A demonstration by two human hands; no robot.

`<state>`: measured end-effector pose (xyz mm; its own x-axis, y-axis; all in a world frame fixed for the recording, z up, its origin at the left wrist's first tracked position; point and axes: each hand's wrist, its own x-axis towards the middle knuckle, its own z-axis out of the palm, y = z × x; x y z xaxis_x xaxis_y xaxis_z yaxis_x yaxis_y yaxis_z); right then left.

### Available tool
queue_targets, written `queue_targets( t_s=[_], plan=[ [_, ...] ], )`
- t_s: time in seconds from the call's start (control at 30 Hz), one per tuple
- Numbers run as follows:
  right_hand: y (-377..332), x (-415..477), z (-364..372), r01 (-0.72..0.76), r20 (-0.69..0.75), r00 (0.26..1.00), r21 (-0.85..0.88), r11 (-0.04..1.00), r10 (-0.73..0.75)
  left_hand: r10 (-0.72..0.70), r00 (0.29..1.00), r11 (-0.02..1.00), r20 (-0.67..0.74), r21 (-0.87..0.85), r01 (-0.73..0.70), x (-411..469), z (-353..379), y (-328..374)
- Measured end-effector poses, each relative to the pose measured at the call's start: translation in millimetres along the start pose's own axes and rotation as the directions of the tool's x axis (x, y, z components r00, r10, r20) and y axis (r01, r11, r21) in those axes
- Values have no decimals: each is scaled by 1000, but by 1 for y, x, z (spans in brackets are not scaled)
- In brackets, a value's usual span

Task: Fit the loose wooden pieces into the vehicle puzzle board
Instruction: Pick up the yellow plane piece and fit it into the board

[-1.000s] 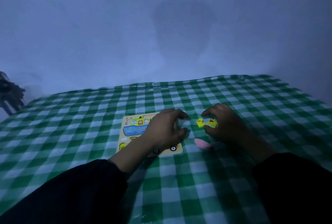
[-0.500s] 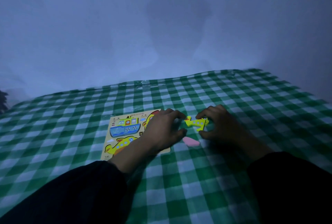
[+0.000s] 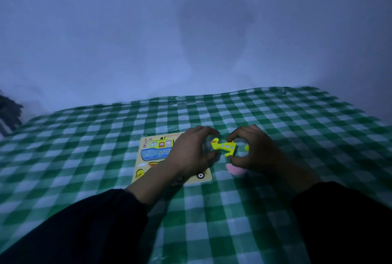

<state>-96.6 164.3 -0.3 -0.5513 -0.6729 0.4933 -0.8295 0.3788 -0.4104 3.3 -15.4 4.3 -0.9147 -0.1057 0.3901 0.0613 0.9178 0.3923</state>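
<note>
The vehicle puzzle board point(image 3: 148, 157) lies flat on the checked cloth, with a blue and yellow boat piece point(image 3: 158, 147) set in its top left. My left hand point(image 3: 191, 153) rests over the board's right half, fingers curled, touching the left end of a yellow aeroplane piece point(image 3: 224, 147). My right hand point(image 3: 254, 151) pinches that aeroplane piece between thumb and fingers, just right of the board. A pink piece point(image 3: 234, 169) lies on the cloth under my right hand, partly hidden. A small yellow bit point(image 3: 246, 147) shows inside my right palm.
A green and white checked cloth point(image 3: 275, 119) covers the surface up to a plain wall behind. A dark object point(image 3: 9, 113) sits at the far left edge. Both my dark sleeves fill the bottom of the view.
My right hand has lifted and turned the yellow aeroplane piece and brought it left toward the board, where my left fingers now meet it. The pink piece is now partly under my right hand.
</note>
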Motion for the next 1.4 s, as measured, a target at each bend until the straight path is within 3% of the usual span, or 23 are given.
queue_targets(
  t_s=[0.8, 1.4],
  plan=[
    [-99, 37, 77, 106, 163, 979, 130, 986, -126, -253, 963, 967, -96, -62, 248, -85, -70, -81],
    [-101, 30, 105, 257, 133, 952, 135, 957, -274, -243, 969, 970, -42, -39, 241, -111, -70, -103]
  ],
)
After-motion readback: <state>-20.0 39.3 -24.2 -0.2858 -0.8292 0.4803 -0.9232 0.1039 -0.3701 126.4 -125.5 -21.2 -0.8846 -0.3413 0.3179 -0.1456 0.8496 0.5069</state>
